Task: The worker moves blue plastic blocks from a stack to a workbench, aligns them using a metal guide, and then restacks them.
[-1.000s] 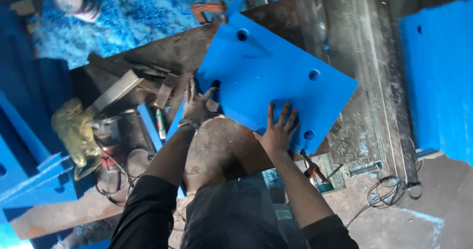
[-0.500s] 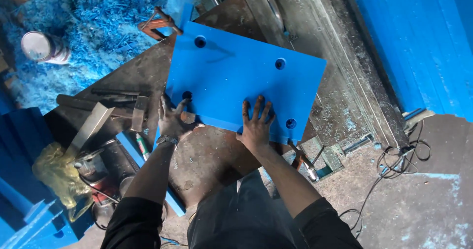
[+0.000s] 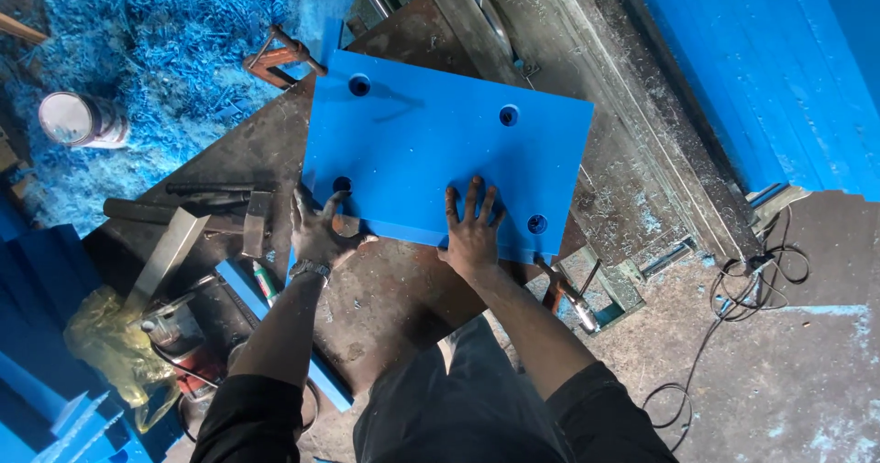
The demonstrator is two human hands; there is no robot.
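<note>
Around the work: a rusty brown metal workbench [image 3: 403,289], with dark steel bars [image 3: 197,208] and a flat grey metal strip [image 3: 165,257] at its left part. Just beside the left forearm, a narrow blue plastic strip [image 3: 240,284]. Farther left, a crumpled yellow plastic bag [image 3: 101,344] and, on blue plastic shavings [image 3: 165,50], a white round can [image 3: 73,119]. Above the panel's far corner, an orange metal clamp [image 3: 280,55]. On the right, grey steel machine rails [image 3: 596,87] and black cables [image 3: 742,280] on the floor.

On the workbench, a large flat blue plastic panel [image 3: 431,151], rectangular, smooth, with four round holes near the corners, lying turned at an angle.

Left hand [image 3: 321,229] with fingers curled around the near-left corner by one hole, gripping the edge. Right hand [image 3: 472,225] spread flat, fingers apart, pressed on the panel's near edge.
</note>
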